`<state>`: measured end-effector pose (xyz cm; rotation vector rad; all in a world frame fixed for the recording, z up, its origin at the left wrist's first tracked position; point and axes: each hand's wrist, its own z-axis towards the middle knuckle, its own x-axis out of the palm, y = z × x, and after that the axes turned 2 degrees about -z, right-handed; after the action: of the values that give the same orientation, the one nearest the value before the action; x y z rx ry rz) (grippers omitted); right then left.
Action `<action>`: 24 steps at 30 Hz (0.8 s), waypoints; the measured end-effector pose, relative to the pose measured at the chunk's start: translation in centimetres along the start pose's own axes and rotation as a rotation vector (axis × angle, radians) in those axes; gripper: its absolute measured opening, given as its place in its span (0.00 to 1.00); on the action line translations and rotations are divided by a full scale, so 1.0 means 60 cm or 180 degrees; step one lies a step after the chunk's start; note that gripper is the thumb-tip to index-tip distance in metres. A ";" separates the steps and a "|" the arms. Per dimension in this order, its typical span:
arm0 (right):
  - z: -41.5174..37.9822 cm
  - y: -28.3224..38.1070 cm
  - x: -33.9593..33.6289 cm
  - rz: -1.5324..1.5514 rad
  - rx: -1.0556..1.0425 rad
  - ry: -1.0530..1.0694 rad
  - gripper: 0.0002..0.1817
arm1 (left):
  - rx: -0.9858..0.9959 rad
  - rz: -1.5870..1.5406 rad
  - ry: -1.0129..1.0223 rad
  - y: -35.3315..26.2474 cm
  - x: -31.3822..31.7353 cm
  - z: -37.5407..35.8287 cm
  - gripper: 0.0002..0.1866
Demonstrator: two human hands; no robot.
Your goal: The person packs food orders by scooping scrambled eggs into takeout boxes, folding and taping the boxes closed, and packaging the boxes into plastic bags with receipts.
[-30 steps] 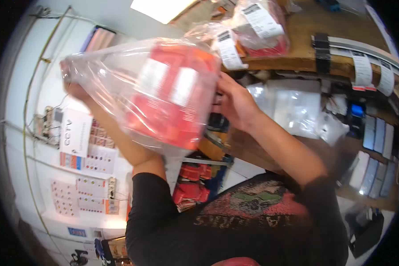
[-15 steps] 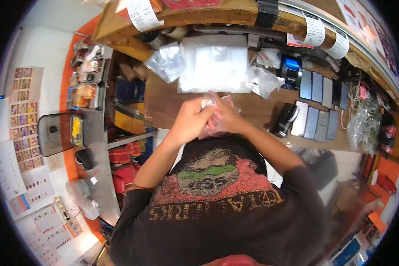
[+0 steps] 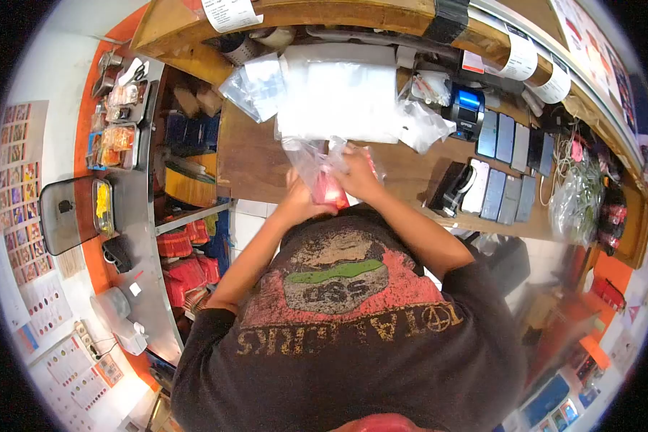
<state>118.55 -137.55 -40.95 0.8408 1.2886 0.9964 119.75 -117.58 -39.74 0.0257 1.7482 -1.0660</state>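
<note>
Both the left hand [image 3: 298, 201] and the right hand [image 3: 359, 175] grip a clear bag [image 3: 306, 160] with something red [image 3: 329, 191] inside, on the near side of the white plastic stack [image 3: 338, 93], by the front of the wooden counter [image 3: 255, 162]. The right fingers are bent narrow on the bag; the left ones, partly hidden, close on its side. Right of the stack sit a crumpled bag [image 3: 423, 128], a printer [image 3: 467, 114] and phones [image 3: 493, 193]; left, a flat pouch [image 3: 255, 86] and, farther off, wall posters [image 3: 25, 191]; beyond it, a wooden ledge [image 3: 381, 14].

the only view, worn on the head, looks steeply down and forward, wide and round-edged, close above the dark shirt [image 3: 367, 367], with the wooden counter [image 3: 248, 165] farther ahead.
</note>
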 end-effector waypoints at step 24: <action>-0.039 0.033 0.035 0.0254 -0.0468 0.0130 0.17 | 0.0639 0.1586 -0.0286 0.014 0.071 0.054 0.45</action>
<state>115.98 -134.98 -40.17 0.7667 1.2078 1.1625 120.64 -121.13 -43.76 0.5051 1.4416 -0.8504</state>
